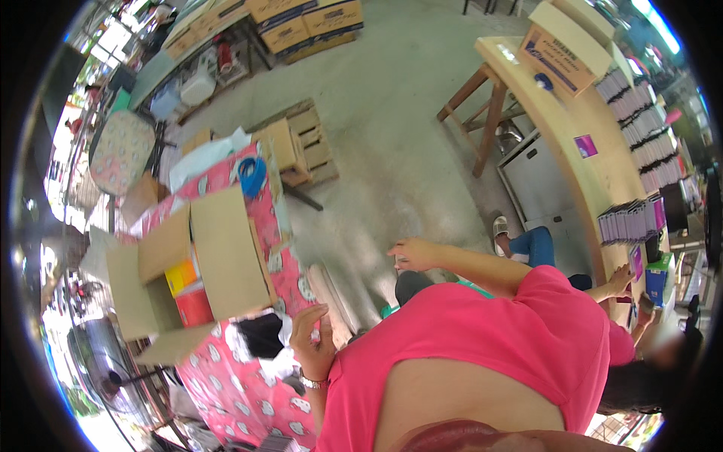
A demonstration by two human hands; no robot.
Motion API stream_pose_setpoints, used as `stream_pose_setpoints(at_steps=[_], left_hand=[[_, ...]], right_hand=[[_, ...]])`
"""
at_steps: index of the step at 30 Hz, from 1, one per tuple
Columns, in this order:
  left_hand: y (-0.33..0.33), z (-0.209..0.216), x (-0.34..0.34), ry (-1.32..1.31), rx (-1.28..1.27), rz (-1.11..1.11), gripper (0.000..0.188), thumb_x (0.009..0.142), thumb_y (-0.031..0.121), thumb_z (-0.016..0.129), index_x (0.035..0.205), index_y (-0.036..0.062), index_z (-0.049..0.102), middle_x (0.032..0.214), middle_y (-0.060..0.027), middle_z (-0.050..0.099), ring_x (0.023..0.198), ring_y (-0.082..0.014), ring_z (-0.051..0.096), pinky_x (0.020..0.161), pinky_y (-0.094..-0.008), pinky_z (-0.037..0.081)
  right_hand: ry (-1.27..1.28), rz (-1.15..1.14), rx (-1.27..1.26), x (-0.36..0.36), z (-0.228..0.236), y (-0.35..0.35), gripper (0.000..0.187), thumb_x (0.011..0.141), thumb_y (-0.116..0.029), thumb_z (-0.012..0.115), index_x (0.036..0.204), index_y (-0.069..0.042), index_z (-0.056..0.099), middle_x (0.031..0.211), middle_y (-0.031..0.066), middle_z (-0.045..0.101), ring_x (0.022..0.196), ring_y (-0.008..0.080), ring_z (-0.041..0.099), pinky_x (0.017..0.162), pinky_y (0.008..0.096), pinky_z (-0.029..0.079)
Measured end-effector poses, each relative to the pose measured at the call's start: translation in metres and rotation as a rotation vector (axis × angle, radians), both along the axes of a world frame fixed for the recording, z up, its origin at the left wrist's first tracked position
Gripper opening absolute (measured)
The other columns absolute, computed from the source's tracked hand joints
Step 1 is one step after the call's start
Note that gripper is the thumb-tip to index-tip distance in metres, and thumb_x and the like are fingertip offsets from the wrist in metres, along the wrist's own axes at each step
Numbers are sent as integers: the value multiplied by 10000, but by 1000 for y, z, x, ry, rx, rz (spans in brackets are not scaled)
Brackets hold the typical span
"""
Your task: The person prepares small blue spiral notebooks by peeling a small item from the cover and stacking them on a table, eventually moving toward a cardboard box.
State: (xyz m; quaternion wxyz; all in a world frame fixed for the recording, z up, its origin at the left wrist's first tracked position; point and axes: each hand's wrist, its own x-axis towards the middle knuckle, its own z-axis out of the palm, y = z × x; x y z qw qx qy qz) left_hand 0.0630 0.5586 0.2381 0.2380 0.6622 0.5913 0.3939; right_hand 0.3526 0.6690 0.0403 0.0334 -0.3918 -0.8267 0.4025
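My left hand (pixel 312 343), with a metal band on its wrist, hovers at the edge of a table covered in pink patterned cloth (pixel 267 407). Its fingers are loosely bent, thumb apart, and nothing shows in them. Closest to it is a black cloth (pixel 261 334) lying on the table. In front of my body, over the floor, my right hand (pixel 416 255) hangs with lightly curled fingers, a gap between them and no object visible. An open cardboard box (pixel 226 256) stands on the pink cloth, holding a red package (pixel 194 307) and a yellow one (pixel 181 277).
Blue tape rolls (pixel 251 177) lie beyond the box. A wooden pallet (pixel 310 143) is on the floor. At right, a person's hand (pixel 621 281) reaches over a wooden table (pixel 561 143) bearing booklet stacks (pixel 629 221) and a carton (pixel 565 53). A fan (pixel 113 377) stands left.
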Motion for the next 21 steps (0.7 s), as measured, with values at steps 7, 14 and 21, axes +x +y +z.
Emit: stream_pose_setpoints(at_steps=[7,14,21], left_hand=[[165,106,76,-67,213,-483,170,809,40,658,978,15,658,979,-134,678,915,-291,637,812,-367,497],[285,190,133,-153,561,-860,246,786,136,687,1002,30,637,940,-113,661,866,-266,637,749,-393,487],[416,148,150,64,344,-1174,335,784,103,709,1110,65,637,1078,-71,650,1023,-221,615,870,-401,469]], right_hand=[[-99,-163,69,81,69,105,461,884,-364,589,1248,-84,558,1167,181,582,1093,372,555,927,472,435],[-34,-193,188,83,104,205,447,898,-372,575,1264,-117,548,1201,160,581,1123,351,543,949,469,428],[-186,-353,95,135,83,305,439,889,-359,594,1239,-97,561,1241,157,565,1139,358,539,953,457,435]])
